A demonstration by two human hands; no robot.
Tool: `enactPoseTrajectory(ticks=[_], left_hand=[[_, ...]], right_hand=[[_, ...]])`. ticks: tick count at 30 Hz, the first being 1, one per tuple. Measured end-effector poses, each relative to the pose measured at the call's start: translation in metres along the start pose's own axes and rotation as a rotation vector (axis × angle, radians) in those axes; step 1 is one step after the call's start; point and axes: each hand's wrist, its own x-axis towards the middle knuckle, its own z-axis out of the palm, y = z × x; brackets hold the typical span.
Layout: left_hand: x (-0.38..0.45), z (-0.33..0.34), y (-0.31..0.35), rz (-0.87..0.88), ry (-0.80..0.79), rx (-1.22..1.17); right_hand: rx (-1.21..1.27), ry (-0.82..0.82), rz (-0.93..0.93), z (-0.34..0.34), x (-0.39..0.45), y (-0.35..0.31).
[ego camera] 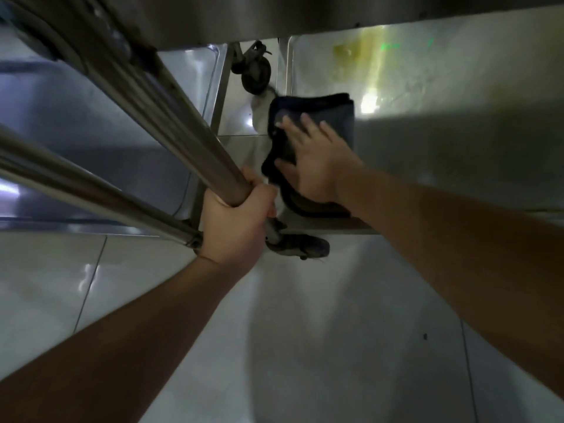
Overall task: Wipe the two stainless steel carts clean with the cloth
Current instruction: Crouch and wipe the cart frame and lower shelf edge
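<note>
Forearms fill the lower half of the view, both reaching down toward the bottom level of the carts. Left hand [236, 219] is wrapped tight around the upright steel post [195, 141] of the nearer cart, thumb and fingers curled fully round the tube. Right hand [314, 157] lies flat, fingers straight and spread, pressing the dark folded cloth [323, 108] onto the lower shelf [442, 148] of the right-hand cart, near its left corner.

Risks, as I judge them:
- Both carts stand on casters; one caster [256, 71] shows in the gap between the shelves, another [296, 245] just below my left hand. Sideways push from the wipe could roll the cart; my grip on the post is the only visible brace.
- Cloth hangs over the shelf's raised edge toward the gap. With only an open palm holding it, it could drag off onto the tiled floor [290, 346].
- Yellowish stain [351, 51] sits well beyond the cloth, under the upper shelf; easy to miss in this low light.
</note>
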Motion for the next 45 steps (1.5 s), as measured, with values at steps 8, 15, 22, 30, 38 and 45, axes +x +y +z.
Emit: enactPoseTrajectory(ticks=[8, 15, 22, 30, 38, 45], left_hand=[[0.0, 0.0, -0.001, -0.005, -0.016, -0.023], [0.0, 0.001, 0.0, -0.019, -0.017, -0.062], [0.0, 0.0, -0.002, -0.038, -0.013, -0.077], [0.0, -0.001, -0.002, -0.06, -0.027, -0.053], [0.0, -0.003, 0.003, -0.079, -0.081, -0.063], [0.001, -0.003, 0.003, -0.058, -0.084, -0.019]], right_hand=[[0.015, 0.045, 0.032, -0.017, -0.026, 0.056], [0.074, 0.015, 0.347, -0.011, 0.082, -0.002], [0.0, -0.037, -0.151, 0.006, 0.005, -0.011], [-0.016, -0.003, -0.128, 0.001, 0.01, 0.023], [-0.026, -0.016, 0.111, 0.0, 0.058, -0.002], [0.062, -0.045, 0.012, 0.014, -0.037, -0.024]])
